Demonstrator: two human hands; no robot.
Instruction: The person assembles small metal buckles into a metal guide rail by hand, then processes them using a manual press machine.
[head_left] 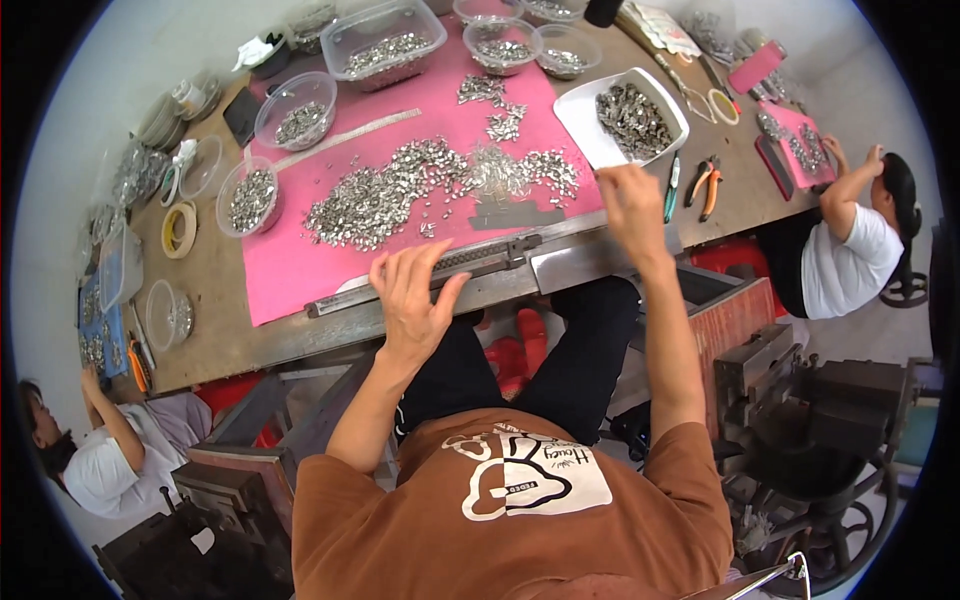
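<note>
My left hand [408, 298] lies over the long dark metal bar fixture [485, 262] at the table's front edge, its fingers stretched out and thumb apart. My right hand [634, 212] is beside the near edge of a white tray [576, 108] that holds many metal pieces. Its fingers are pinched together; whether a small piece is between them I cannot make out. Beyond the bar, a loose heap of small silvery metal pieces [370, 200] and a pile of thin shiny pins [495, 172] cover part of the pink mat [275, 275]. A flat metal plate [585, 266] sits right of the bar.
Clear plastic tubs [348, 50] of metal parts stand at the back and left. Green-handled pliers [671, 190] and orange-handled pliers [710, 190] lie right of the tray. A tape roll [179, 230] is at the left. Co-workers sit at both sides.
</note>
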